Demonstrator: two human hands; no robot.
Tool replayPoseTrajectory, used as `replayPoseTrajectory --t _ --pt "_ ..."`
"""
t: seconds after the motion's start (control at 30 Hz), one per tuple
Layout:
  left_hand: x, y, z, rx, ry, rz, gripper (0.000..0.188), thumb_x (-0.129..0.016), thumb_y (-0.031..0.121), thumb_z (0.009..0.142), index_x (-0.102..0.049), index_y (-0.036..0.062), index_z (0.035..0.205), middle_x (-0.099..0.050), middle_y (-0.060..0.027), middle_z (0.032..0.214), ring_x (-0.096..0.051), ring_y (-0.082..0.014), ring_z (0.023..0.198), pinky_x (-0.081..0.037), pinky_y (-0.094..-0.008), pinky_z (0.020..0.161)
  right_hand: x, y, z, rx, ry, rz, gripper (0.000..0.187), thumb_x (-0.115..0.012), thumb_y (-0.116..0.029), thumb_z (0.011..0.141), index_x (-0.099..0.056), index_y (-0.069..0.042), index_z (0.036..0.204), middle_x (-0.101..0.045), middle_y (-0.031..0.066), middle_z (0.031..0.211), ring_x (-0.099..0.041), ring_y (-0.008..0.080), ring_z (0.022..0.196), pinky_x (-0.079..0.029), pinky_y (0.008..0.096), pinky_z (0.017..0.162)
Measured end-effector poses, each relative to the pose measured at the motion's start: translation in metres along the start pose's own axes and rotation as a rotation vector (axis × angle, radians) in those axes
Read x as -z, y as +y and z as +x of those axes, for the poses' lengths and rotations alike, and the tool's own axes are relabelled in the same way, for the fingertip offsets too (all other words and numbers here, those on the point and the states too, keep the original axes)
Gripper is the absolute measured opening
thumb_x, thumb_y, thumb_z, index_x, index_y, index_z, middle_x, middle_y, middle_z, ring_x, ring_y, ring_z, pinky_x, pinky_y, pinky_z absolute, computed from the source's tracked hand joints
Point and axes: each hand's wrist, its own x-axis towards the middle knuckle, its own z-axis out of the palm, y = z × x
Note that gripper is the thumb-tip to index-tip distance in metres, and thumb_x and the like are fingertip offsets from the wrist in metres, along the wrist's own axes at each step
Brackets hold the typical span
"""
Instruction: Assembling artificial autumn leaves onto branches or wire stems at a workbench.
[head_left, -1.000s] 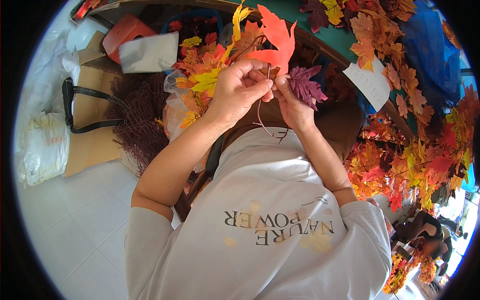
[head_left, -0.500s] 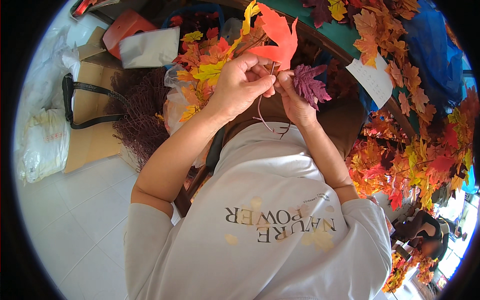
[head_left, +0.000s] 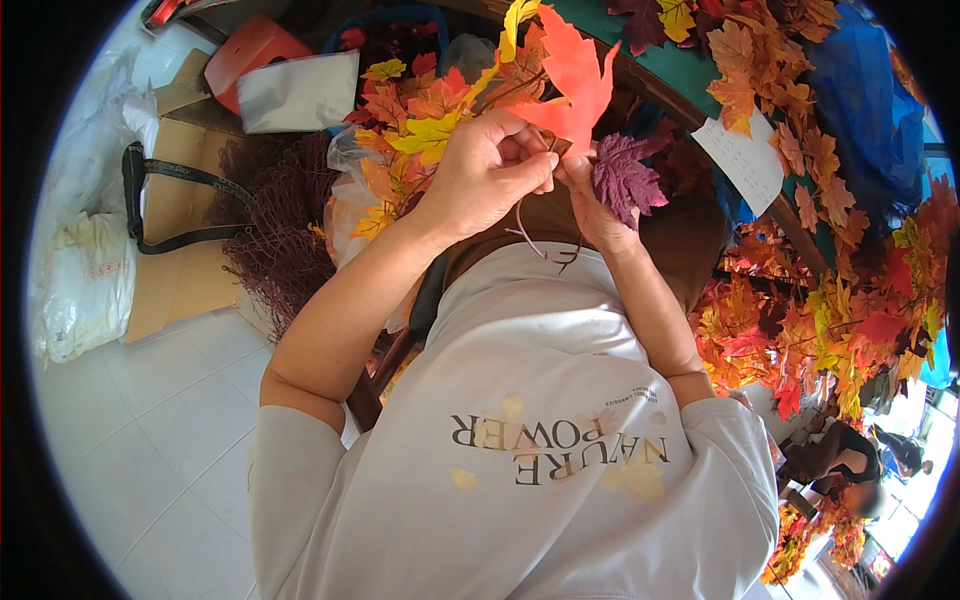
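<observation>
Above my lap, my left hand (head_left: 492, 172) is closed with thumb and fingertips pinched on the thin brown stem of an artificial leaf branch. Close by on its right, my right hand (head_left: 597, 205) pinches the same stem, its fingertips almost meeting the left ones. A large orange-red fabric leaf (head_left: 577, 85) stands up over both hands. Against the right hand's fingers lies a purple maple leaf (head_left: 628, 176). Below the hands, the bare end of the stem (head_left: 524, 232) curves down toward my waist. The exact joint between the fingertips is hidden.
Bunches of orange and yellow artificial leaves (head_left: 425, 110) lie left of my hands. Farther left are dark purple twigs (head_left: 275, 225), an open cardboard box (head_left: 185, 235) and clear plastic bags (head_left: 85, 280). A green table (head_left: 690, 85) with leaf garlands and a paper sheet (head_left: 745, 165) stands right.
The orange-red leaf and the purple leaf have shifted slightly right and down. My right fingertips have moved a little lower along with them; both hands keep their pinch.
</observation>
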Motion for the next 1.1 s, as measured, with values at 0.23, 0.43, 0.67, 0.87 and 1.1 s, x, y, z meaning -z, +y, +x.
replayPoseTrajectory --t 0.23,0.43,0.67,0.87,1.1 --pt "-0.002 0.007 0.001 -0.041 -0.04 -0.104 0.01 -0.059 -0.001 0.084 -0.057 -0.0026 0.094 -0.061 -0.0062 0.081 -0.062 -0.012 0.068 -0.052 -0.0238 0.063 0.019 0.013 0.008 0.06 -0.028 -0.209 0.011 -0.064 -0.012 0.086 -0.063 -0.001 0.087 -0.065 0.007 0.086 -0.06 0.0127 0.078 -0.05 0.0281 0.069" --pt "0.009 -0.009 0.009 -0.033 0.186 -0.421 0.012 -0.058 0.001 0.086 -0.056 0.0001 0.098 -0.061 -0.0065 0.085 -0.063 -0.0176 0.075 -0.053 -0.0285 0.069 -0.009 -0.008 0.005 -0.157 -0.104 -0.12 0.027 -0.054 -0.018 0.093 -0.06 0.004 0.106 -0.061 0.0017 0.093 -0.06 0.0107 0.084 -0.05 0.0236 0.077" --pt "0.005 -0.004 0.016 -0.056 0.253 -0.334 0.008 -0.059 0.005 0.087 -0.059 0.0011 0.094 -0.061 -0.0063 0.093 -0.061 -0.0143 0.082 -0.051 -0.0302 0.077 -0.01 -0.019 0.005 0.734 -0.085 -1.23 0.022 -0.062 -0.007 0.079 -0.063 -0.003 0.101 -0.06 0.004 0.069 -0.058 0.0164 0.059 -0.046 0.0265 0.049" --pt "0.001 -0.042 0.008 0.063 0.371 -0.319 0.027 -0.062 0.011 0.086 -0.057 0.0039 0.111 -0.054 -0.0027 0.113 -0.052 -0.0115 0.099 -0.046 -0.0282 0.083 -0.013 -0.021 0.001 0.977 -0.148 -1.821 0.045 -0.057 -0.011 0.064 -0.059 0.006 0.105 -0.044 0.0002 0.061 -0.048 0.0123 0.053 -0.038 0.0259 0.042" --pt "0.011 -0.044 0.014 0.01 0.51 -0.575 0.018 -0.054 0.007 0.09 -0.052 0.0063 0.108 -0.055 -0.0035 0.093 -0.056 -0.0137 0.085 -0.048 -0.0279 0.082 -0.033 -0.016 -0.016 0.608 -0.205 -1.268 0.061 -0.067 -0.011 0.073 -0.041 0.013 0.123 -0.047 0.0237 0.121 -0.053 0.0347 0.107 -0.043 0.0341 0.094"
